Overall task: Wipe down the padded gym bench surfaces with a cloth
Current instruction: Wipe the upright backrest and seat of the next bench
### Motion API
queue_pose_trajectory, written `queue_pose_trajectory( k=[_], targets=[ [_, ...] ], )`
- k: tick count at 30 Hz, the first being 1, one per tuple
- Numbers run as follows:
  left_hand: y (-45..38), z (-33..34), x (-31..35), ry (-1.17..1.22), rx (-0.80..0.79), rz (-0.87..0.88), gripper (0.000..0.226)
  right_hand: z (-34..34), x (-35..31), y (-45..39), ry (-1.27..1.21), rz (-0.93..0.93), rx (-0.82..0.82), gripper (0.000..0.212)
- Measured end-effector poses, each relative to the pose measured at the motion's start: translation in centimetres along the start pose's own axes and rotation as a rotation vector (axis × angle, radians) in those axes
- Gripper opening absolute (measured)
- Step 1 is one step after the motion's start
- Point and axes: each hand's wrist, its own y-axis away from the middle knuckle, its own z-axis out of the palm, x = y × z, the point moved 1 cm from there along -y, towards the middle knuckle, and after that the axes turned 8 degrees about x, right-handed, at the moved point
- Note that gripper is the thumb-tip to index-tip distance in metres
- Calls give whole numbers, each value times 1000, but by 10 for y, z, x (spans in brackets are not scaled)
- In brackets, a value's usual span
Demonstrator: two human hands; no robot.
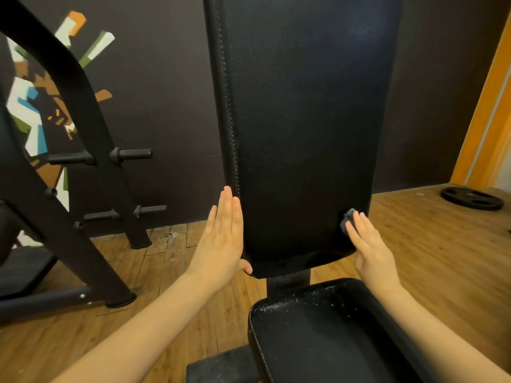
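The black padded backrest point(301, 128) stands nearly upright in the middle of the view. Below it lies the black padded seat point(331, 335), speckled with white flecks along its far edge. My left hand point(224, 236) lies flat with straight fingers against the backrest's lower left side, thumb under its bottom corner. My right hand point(370, 250) presses a small grey cloth point(347, 221) against the backrest's lower right edge, fingers straight over it. Most of the cloth is hidden under the fingers.
A black weight-plate rack point(91, 150) with horizontal pegs stands at the left on the wooden floor point(431, 261). A black weight plate point(472, 198) lies on the floor at the far right, near an orange wall edge point(486, 106). A dark wall is behind.
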Motion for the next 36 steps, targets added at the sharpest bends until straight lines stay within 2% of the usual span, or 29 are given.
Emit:
queue_pose_trajectory(
  k=[3,5,9,11,14,17,22,25,29,33,36],
  targets=[
    [2,-2,0,13,-18,40,140,-10,4,17,20,-66,-109,91],
    [1,-3,-4,-65,18,99,152,-22,-9,12,15,-159,-112,92],
    [-1,0,-17,-138,28,125,157,-21,-82,-12,-124,-592,-56,59],
    [-2,-3,-19,-140,39,131,157,-6,-113,-22,-135,-709,-89,58],
    [0,-8,-20,-163,8,123,152,14,-136,-23,-34,-730,-194,75],
    [2,-10,-22,-179,-29,190,137,18,-133,-10,21,-747,-300,82],
    [2,-10,-21,-159,-64,147,126,16,-98,18,93,-788,-378,74],
    [3,-7,-15,-140,-57,114,127,7,-105,19,99,-827,-373,69],
    [3,-8,-13,-81,26,139,132,9,-120,-2,63,-1001,-386,62],
    [4,-10,-19,-129,-40,130,128,5,-65,-14,115,-1053,-413,48],
    [4,-10,-17,-134,-56,125,130,-16,-7,-6,182,-904,-426,57]
  ],
)
